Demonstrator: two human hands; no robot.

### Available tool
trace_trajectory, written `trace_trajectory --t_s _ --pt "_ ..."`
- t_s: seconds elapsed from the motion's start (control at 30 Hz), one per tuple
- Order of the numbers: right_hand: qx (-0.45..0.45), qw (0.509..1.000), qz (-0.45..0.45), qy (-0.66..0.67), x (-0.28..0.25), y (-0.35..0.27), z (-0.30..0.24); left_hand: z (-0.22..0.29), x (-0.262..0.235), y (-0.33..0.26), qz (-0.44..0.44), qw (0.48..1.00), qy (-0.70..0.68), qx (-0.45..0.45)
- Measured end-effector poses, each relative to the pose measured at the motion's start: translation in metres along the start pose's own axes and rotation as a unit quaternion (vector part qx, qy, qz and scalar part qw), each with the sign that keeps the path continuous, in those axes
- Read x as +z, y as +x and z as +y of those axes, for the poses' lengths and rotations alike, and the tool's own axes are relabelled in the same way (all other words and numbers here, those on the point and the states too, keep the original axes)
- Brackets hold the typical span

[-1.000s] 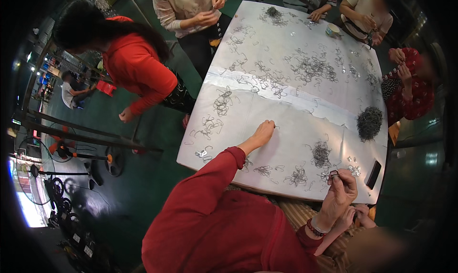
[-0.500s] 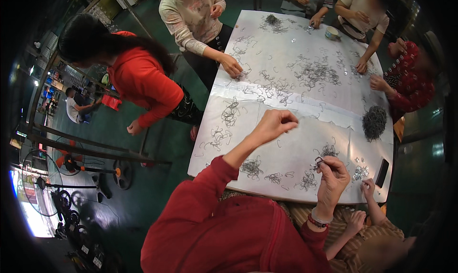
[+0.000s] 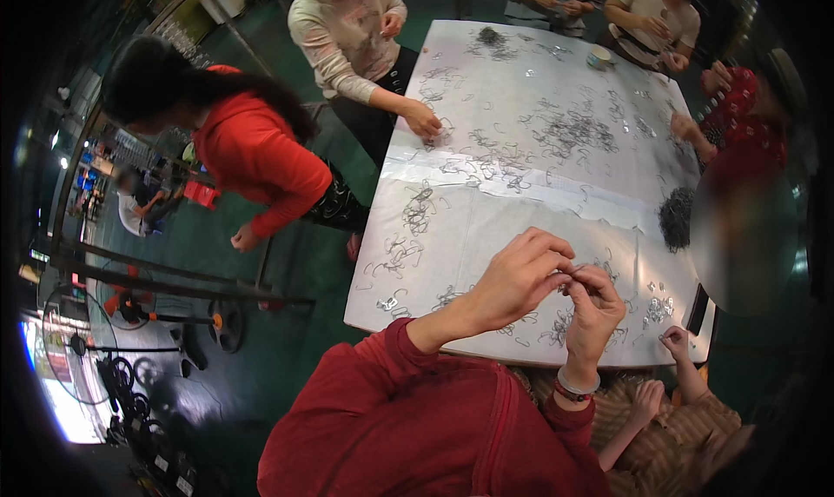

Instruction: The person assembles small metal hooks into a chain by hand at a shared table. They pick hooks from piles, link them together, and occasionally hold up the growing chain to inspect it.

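Observation:
My left hand (image 3: pixel 521 275) and my right hand (image 3: pixel 595 310) meet over the near part of the white-covered table (image 3: pixel 473 241), fingertips pinched together. My right hand grips a small metal piece, now almost wholly covered by the fingers. What the left fingertips pinch is hidden. Below and around my hands lie loose piles of thin bent wire hooks, one pile of hooks (image 3: pixel 559 330) beside my right wrist and another heap of hooks (image 3: pixel 447 296) behind my left wrist. Shiny small metal pieces (image 3: pixel 659 309) lie right of my right hand.
A co-worker's hand (image 3: pixel 675 341) rests at the near right edge by a black phone (image 3: pixel 697 311). Farther off are a dark wire clump (image 3: pixel 675 219), scattered hooks (image 3: pixel 573 132) and a cup (image 3: pixel 598 57). Several people stand around the table; one in red (image 3: pixel 261 149) is at the left.
My left hand has come down and right to meet my right hand, and its fingers have closed. The metal piece, visible before in the right fingers, is now covered. Far co-workers' hands have lifted.

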State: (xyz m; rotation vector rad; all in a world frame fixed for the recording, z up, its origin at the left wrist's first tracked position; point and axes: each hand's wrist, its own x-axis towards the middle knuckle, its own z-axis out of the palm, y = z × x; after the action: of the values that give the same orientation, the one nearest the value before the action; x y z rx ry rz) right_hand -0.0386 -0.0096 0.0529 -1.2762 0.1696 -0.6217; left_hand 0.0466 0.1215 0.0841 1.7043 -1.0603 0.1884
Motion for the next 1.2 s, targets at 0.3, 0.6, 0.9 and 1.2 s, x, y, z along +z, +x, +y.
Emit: trace_trajectory --t_s 0.3,0.6,0.9,1.2 --pt "0.073 0.997 -0.014 -0.027 -0.044 0.004 -0.001 0.0 0.018 -0.006 -0.029 0.986 -0.109 -0.126" --pt "0.112 0.717 0.276 -0.63 -0.344 -0.005 0.146 -0.005 0.038 -0.011 -0.032 0.968 -0.179 -0.173" --pt "0.103 0.663 0.195 -0.715 -0.424 -0.009 0.182 0.0 0.045 -0.004 -0.041 0.973 -0.153 -0.165" --pt "0.129 0.927 0.208 -0.284 -0.248 0.046 0.054 -0.004 0.044 0.008 -0.067 0.987 -0.133 -0.064"
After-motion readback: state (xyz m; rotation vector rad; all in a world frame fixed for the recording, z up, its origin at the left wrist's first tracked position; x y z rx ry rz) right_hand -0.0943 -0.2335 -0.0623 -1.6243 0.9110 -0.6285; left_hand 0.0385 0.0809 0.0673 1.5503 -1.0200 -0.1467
